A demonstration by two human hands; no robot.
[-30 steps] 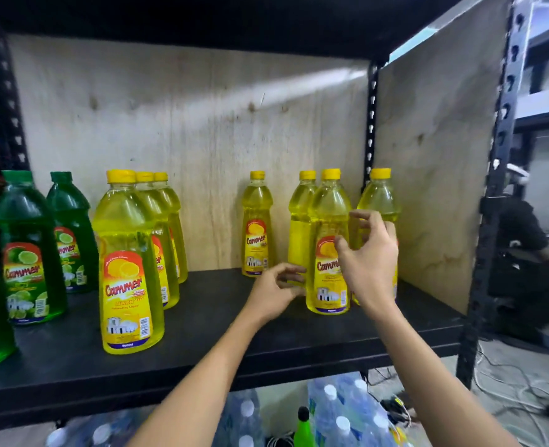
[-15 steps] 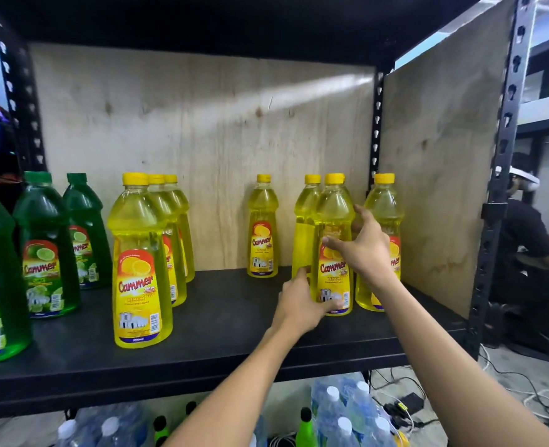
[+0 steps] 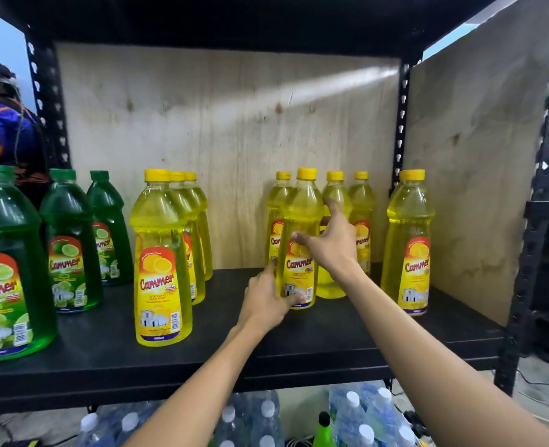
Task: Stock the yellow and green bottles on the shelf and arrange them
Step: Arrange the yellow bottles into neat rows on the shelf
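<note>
Now the left hand grips the front yellow bottle low down, toward 3 o'clock on the shelf. The right hand is spread open at its 3 o'clock side. I think it's lining-up time: next, slide it straight.

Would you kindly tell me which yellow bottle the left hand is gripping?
The front bottle of the middle group, label facing out: the left hand grips its base, thumb across the label's lower edge; its neighbours stand behind it.
</note>
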